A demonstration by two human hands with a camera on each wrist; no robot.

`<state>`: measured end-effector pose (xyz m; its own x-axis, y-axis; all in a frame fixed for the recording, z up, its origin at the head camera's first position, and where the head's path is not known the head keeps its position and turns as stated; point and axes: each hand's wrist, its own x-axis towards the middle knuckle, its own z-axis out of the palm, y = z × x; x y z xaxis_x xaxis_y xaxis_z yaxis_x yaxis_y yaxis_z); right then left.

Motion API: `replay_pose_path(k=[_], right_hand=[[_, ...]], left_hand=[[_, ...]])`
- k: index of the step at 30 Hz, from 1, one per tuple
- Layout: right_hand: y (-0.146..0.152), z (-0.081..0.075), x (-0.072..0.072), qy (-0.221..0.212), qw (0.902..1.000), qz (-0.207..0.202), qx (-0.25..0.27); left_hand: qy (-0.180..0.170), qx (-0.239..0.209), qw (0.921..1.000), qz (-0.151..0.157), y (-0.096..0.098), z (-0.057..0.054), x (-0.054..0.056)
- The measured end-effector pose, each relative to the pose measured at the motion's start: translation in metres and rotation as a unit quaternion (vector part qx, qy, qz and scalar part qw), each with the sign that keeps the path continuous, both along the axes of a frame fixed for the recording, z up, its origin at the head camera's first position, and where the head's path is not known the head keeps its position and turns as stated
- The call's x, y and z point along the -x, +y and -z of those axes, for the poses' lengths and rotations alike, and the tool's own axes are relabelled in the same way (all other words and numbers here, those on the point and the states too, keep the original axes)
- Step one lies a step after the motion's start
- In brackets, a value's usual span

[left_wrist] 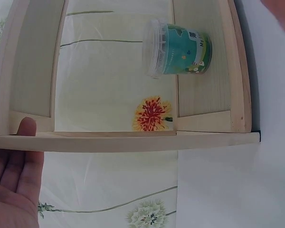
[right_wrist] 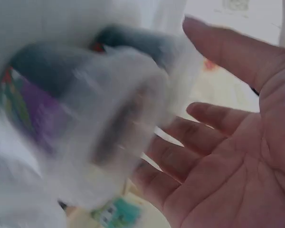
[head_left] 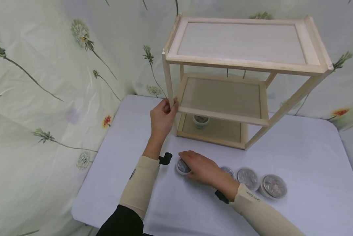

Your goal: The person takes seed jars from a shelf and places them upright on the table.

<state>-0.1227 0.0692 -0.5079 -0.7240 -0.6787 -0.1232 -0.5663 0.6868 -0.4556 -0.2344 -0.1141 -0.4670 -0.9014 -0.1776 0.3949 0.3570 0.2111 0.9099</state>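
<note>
A three-tier wooden shelf (head_left: 215, 114) stands at the back of the table. My left hand (head_left: 161, 119) grips its front left post near the middle tier, with a fingertip over the post (left_wrist: 133, 142) in the left wrist view. On the bottom tier sits a clear-lidded plastic tub (left_wrist: 187, 50) with a teal label. My right hand (head_left: 201, 168) reaches over the leftmost tub (head_left: 182, 166) in front of the shelf, partly covering it. In the right wrist view the palm and spread fingers (right_wrist: 175, 156) are beside a blurred tub (right_wrist: 42, 104) with a purple patch.
More lidded tubs stand to the right on the white-covered table (head_left: 117, 144): one partly behind the right wrist, a middle tub (head_left: 248, 178) and the rightmost tub (head_left: 274, 186). Flower-printed sheeting (head_left: 55, 108) hangs behind and to the left.
</note>
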Motion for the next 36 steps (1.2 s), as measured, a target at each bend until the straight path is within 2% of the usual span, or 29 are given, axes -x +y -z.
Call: replay_pose_path(k=[4,7,10,15,23,30,36], right_hand=[[0.007,-0.014,0.01,-0.007,0.9998,-0.001,-0.019],[0.011,-0.026,0.02,0.004,0.9997,0.006,-0.022],[0.015,-0.031,0.028,0.027,0.9995,0.011,-0.013],[0.019,-0.03,0.039,0.05,0.9986,0.018,0.007],[0.019,-0.034,0.054,0.018,0.9971,0.062,0.04],[0.024,-0.03,0.085,0.011,0.9948,0.1,0.012],[0.027,-0.031,0.113,-0.022,0.985,0.171,-0.002]], left_hand=[[0.003,0.001,1.0,-0.002,0.001,0.001,0.0],[0.006,0.003,1.0,-0.006,0.001,0.001,-0.001],[0.008,0.002,0.9999,-0.008,0.001,0.001,-0.001],[0.012,0.001,0.9998,-0.016,-0.001,0.001,-0.001],[0.014,-0.009,0.9998,-0.012,0.0,0.001,-0.001],[0.007,-0.01,0.9999,-0.012,0.004,0.003,-0.002],[0.013,-0.014,0.9998,-0.011,0.003,0.002,0.001]])
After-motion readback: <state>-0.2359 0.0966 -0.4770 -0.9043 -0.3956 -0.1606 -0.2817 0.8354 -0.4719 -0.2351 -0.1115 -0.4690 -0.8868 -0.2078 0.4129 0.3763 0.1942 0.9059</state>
